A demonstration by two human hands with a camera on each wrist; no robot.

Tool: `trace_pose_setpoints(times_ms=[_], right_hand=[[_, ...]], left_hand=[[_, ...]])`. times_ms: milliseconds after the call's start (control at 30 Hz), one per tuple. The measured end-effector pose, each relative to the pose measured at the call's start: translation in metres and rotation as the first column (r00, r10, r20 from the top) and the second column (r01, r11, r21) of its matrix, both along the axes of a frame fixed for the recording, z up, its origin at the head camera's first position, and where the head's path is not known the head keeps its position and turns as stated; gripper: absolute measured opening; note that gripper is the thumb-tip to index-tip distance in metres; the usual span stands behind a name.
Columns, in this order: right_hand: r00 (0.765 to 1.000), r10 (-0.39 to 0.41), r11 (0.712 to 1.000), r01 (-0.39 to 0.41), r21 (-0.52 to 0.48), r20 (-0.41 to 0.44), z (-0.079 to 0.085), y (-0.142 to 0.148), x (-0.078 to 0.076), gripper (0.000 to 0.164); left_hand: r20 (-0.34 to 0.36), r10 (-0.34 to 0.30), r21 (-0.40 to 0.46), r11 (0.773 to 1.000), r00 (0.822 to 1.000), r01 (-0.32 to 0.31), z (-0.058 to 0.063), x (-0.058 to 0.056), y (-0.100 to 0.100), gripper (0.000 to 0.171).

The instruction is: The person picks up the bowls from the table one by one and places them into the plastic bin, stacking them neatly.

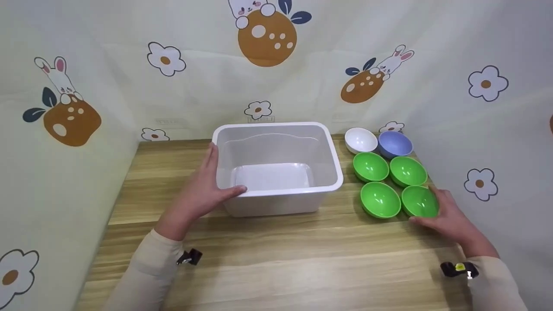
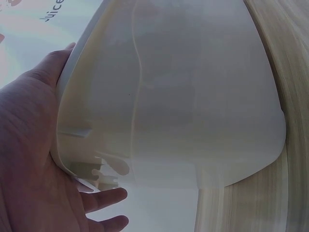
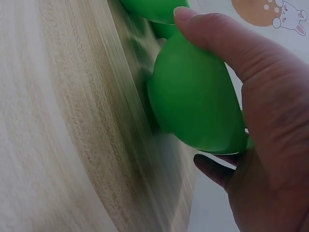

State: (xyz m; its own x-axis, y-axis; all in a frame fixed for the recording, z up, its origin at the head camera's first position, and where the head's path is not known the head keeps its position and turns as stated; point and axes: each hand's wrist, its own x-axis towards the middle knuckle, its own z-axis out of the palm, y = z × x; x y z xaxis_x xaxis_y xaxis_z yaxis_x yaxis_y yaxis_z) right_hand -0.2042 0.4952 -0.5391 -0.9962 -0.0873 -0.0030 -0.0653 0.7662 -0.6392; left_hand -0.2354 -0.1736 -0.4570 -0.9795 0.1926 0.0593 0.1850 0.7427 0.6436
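Observation:
A white rectangular plastic tub (image 1: 276,203) stands on the wooden table, its inside bare in the head view. My left hand (image 1: 201,188) rests against its near left corner, thumb at the front rim and the other fingers along the left side. In the left wrist view those fingers (image 2: 104,199) look straight and spread. At the right, my right hand (image 1: 451,218) holds the nearest right green bowl (image 1: 420,202), thumb on the near side and fingers around the far right side. The right wrist view shows this green bowl (image 3: 198,96) upright, close to the tabletop.
Beside the held bowl sit more green bowls (image 1: 380,200), in two columns. Behind them are a white bowl (image 1: 361,141) and a blue bowl (image 1: 395,144). Patterned cloth (image 1: 302,86) surrounds the wooden table (image 1: 276,259) at the back and sides.

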Motion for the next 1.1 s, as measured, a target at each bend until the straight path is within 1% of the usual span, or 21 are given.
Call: trace_pose_setpoints(times_ms=[133, 233, 433, 633, 800, 967, 1100], right_hand=[[1.0, -0.025, 0.999, 0.025, -0.04, -0.013, 0.002, 0.001, 0.001, 0.126], [0.998, -0.043, 0.998, 0.042, -0.044, -0.04, 0.004, -0.001, 0.0, 0.124], [0.991, -0.105, 0.994, 0.105, -0.011, -0.082, 0.015, -0.01, -0.002, 0.132], [0.983, -0.159, 0.987, 0.158, -0.026, -0.092, 0.024, -0.019, -0.005, 0.134], [0.98, -0.168, 0.986, 0.165, -0.039, -0.103, 0.03, -0.027, -0.009, 0.135], [0.98, -0.156, 0.988, 0.152, -0.037, -0.124, 0.039, -0.039, -0.017, 0.133], [0.983, -0.139, 0.99, 0.134, -0.045, -0.118, 0.048, -0.049, -0.022, 0.134]], left_hand=[[-0.002, 0.0, -0.006, 1.0, 1.0, 0.0, 0.001, 0.001, 0.0, 0.149], [0.003, 0.005, -0.01, 1.0, 1.0, -0.005, 0.0, 0.001, 0.0, 0.15], [0.002, 0.007, -0.008, 1.0, 1.0, -0.007, -0.001, -0.001, 0.0, 0.151], [0.004, 0.005, -0.008, 1.0, 1.0, -0.005, -0.002, -0.002, 0.0, 0.151], [0.001, 0.007, -0.014, 1.0, 1.0, -0.007, -0.001, 0.0, 0.0, 0.151], [-0.004, 0.006, -0.005, 1.0, 1.0, -0.006, 0.0, 0.0, 0.001, 0.149], [0.0, 0.007, -0.003, 1.0, 1.0, -0.007, -0.001, 0.0, 0.0, 0.148]])
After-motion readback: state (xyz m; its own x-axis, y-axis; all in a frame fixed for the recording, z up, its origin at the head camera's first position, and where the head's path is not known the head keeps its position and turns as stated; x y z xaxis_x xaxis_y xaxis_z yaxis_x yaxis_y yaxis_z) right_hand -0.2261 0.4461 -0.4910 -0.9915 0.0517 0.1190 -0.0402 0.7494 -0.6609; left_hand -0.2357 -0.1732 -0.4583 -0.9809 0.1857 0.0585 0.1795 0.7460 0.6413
